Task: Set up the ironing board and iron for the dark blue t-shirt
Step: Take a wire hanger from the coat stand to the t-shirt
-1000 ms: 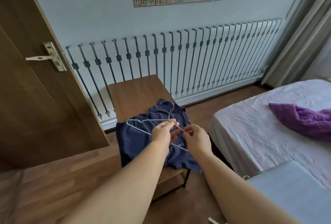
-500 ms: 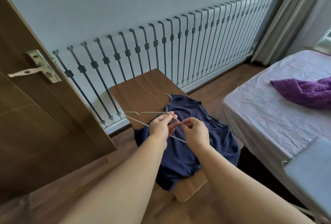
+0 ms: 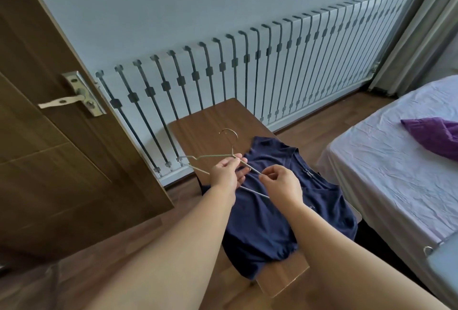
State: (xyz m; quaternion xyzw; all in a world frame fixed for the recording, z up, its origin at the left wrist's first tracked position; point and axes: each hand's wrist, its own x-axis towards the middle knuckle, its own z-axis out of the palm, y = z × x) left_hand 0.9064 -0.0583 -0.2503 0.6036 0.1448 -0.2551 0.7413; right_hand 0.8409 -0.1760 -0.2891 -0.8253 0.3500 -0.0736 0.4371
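The dark blue t-shirt (image 3: 275, 213) lies crumpled on a small wooden table (image 3: 208, 124), collar toward the wall. Above it I hold a thin metal hanger (image 3: 210, 156), hook pointing away. My left hand (image 3: 226, 173) grips the hanger near its neck. My right hand (image 3: 281, 183) pinches the hanger's right arm just beside it. At the lower right edge, the grey padded corner of the ironing board (image 3: 446, 262) shows. No iron is in view.
A brown door (image 3: 49, 148) with a metal handle stands open on the left. A long barred radiator cover (image 3: 247, 74) runs along the wall. A bed (image 3: 396, 166) with a purple cloth (image 3: 436, 138) is at the right. Curtains hang at the far right.
The view swung and tilted, so the table and shirt now sit more to the right. Both hands keep their hold on the hanger above the shirt.
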